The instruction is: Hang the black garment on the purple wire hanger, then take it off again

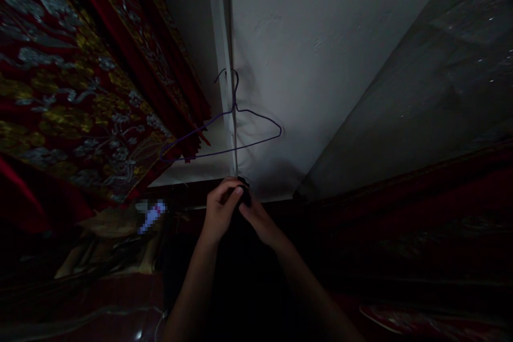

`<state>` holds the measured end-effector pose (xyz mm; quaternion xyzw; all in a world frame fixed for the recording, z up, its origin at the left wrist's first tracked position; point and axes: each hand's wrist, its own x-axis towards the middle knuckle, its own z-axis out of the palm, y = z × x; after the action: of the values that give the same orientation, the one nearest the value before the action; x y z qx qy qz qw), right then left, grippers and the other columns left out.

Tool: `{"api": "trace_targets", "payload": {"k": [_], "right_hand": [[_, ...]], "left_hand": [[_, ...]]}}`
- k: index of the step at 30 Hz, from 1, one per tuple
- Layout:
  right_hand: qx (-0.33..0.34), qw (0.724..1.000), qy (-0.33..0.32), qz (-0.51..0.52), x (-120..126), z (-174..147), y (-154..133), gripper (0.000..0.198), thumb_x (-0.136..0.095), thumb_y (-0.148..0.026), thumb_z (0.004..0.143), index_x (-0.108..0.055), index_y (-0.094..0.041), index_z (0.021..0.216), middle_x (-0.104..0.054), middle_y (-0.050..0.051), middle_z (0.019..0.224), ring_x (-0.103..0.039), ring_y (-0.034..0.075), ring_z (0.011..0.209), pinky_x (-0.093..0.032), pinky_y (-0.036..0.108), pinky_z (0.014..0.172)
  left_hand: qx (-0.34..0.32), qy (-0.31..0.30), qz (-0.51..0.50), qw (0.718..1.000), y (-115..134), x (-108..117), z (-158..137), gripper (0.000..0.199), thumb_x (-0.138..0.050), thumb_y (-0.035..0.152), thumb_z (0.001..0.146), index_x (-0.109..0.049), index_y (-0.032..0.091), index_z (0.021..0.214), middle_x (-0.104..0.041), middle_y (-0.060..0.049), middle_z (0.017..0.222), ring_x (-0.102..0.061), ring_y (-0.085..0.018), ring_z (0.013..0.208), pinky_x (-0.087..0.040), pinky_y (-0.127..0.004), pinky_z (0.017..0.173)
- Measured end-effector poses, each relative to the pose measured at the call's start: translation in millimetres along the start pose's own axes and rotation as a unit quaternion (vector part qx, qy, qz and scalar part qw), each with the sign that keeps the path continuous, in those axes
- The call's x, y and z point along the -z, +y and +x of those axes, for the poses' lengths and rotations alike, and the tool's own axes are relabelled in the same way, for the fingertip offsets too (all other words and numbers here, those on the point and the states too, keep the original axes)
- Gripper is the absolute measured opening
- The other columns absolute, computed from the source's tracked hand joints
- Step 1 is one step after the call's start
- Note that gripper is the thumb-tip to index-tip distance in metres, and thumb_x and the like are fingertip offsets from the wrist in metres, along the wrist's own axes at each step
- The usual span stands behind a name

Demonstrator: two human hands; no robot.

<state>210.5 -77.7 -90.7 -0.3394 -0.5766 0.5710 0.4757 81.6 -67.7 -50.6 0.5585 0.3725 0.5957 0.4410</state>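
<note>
My left hand [222, 200] and my right hand [257, 217] meet in front of me, just below the end of a pale upright strip. Between them is a small black bunched thing [245, 196], which looks like dark cloth; its kind is too dim to make out. The left thumb and fingers are closed on it. Against its other side, my right fingers are bent, their tips partly hidden. Above my hands, a purple wire hanger [256, 144] hangs by its hook, touching neither hand.
Red cloth with gold and silver embroidery [80, 101] fills the left side. The pale strip [219, 16] runs down the white wall [320, 37]. Shiny clear sheeting [433, 64] covers the right. A low wooden stool [108, 230] stands at lower left. The room is dim.
</note>
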Motion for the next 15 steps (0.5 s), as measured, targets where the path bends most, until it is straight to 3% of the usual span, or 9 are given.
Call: {"api": "trace_targets", "payload": {"k": [2,5,7,9,12,15], "right_hand": [[-0.014,0.998,-0.056,-0.033,-7,3,-8,0.051,-0.067,-0.045,0.087,-0.057,-0.023,0.132,-0.064,0.007,0.13,-0.058,0.025,0.122,-0.044,0.038,0.106],[-0.061,0.981,-0.126,-0.137,-3,12,-24,0.019,-0.065,-0.028,0.082,-0.067,-0.018,0.098,-0.068,0.002,0.088,-0.063,0.018,0.079,-0.051,0.03,0.075],[-0.081,0.96,-0.171,-0.209,8,21,-41,0.006,-0.06,-0.021,0.079,-0.062,-0.017,0.075,-0.058,-0.003,0.065,-0.052,0.012,0.059,-0.042,0.024,0.058],[-0.077,0.942,-0.207,-0.251,22,33,-64,0.009,-0.056,-0.019,0.077,-0.059,-0.017,0.068,-0.053,-0.004,0.059,-0.047,0.01,0.053,-0.035,0.022,0.052],[-0.035,0.929,-0.231,-0.287,46,51,-101,0.012,-0.053,-0.02,0.075,-0.061,-0.016,0.066,-0.053,-0.003,0.059,-0.047,0.011,0.053,-0.034,0.022,0.05],[0.047,0.934,-0.175,-0.307,67,71,-123,0.011,-0.055,-0.021,0.071,-0.062,-0.017,0.063,-0.055,-0.003,0.058,-0.052,0.012,0.056,-0.038,0.023,0.053]], "left_hand": [[-0.041,0.013,0.079,0.996,7,13,4,0.019,-0.067,0.038,0.092,-0.073,0.02,0.09,-0.064,-0.004,0.089,-0.06,-0.017,0.084,-0.047,-0.027,0.078],[-0.078,0.008,0.126,0.989,6,39,6,0.034,-0.056,0.051,0.097,-0.071,0.021,0.092,-0.064,-0.007,0.1,-0.06,-0.021,0.098,-0.047,-0.031,0.089],[-0.037,-0.057,0.101,0.993,-2,55,0,0.058,-0.033,0.066,0.099,-0.069,0.021,0.108,-0.065,-0.011,0.115,-0.059,-0.025,0.112,-0.046,-0.038,0.099],[0.037,-0.147,0.093,0.984,-13,66,-9,0.079,-0.014,0.075,0.095,-0.065,0.021,0.123,-0.066,-0.014,0.124,-0.059,-0.028,0.118,-0.046,-0.041,0.102],[0.111,-0.292,0.166,0.935,-26,72,-19,0.073,-0.029,0.074,0.095,-0.069,0.018,0.118,-0.072,-0.012,0.117,-0.065,-0.028,0.106,-0.051,-0.038,0.092],[0.109,-0.376,0.255,0.884,-26,79,-16,0.047,-0.057,0.058,0.093,-0.073,0.017,0.109,-0.075,-0.008,0.106,-0.068,-0.025,0.092,-0.051,-0.033,0.083]]}}
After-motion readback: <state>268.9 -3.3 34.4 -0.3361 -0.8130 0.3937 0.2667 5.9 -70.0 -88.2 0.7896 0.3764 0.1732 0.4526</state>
